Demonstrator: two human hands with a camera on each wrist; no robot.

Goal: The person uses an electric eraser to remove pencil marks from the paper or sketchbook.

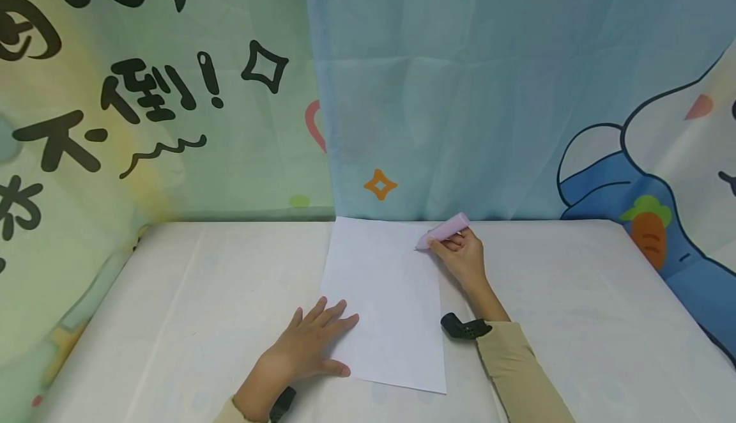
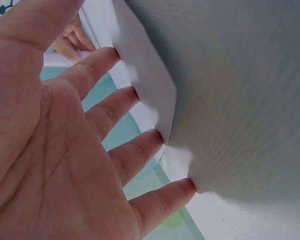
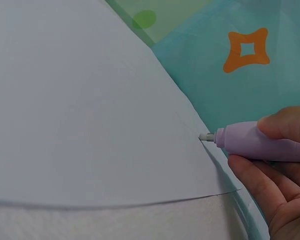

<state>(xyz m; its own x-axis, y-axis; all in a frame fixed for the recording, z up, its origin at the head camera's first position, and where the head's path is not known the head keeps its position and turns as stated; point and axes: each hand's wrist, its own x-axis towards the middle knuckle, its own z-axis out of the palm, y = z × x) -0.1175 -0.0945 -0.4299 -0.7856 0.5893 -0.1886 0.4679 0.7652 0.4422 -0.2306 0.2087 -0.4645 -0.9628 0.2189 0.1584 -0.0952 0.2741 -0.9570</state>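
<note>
A blank white sheet of paper (image 1: 385, 308) lies on the white-covered table, its far edge close to the backdrop. My right hand (image 1: 466, 258) holds a light purple electric eraser (image 1: 444, 231) between thumb and fingers over the sheet's far right part. In the right wrist view the electric eraser's (image 3: 244, 141) small whitish tip, set in a metal holder, meets the paper near its edge. My left hand (image 1: 307, 346) is spread at the sheet's near left side. In the left wrist view, several straight fingertips (image 2: 150, 137) press on the paper's edge and one rests on the tablecloth.
The white tablecloth (image 1: 230, 295) extends to both sides of the sheet. A printed fabric backdrop (image 1: 460, 103) rises right behind the table's far edge. A dark wrist camera (image 1: 462, 327) sits on the right wrist, beside the paper's right edge.
</note>
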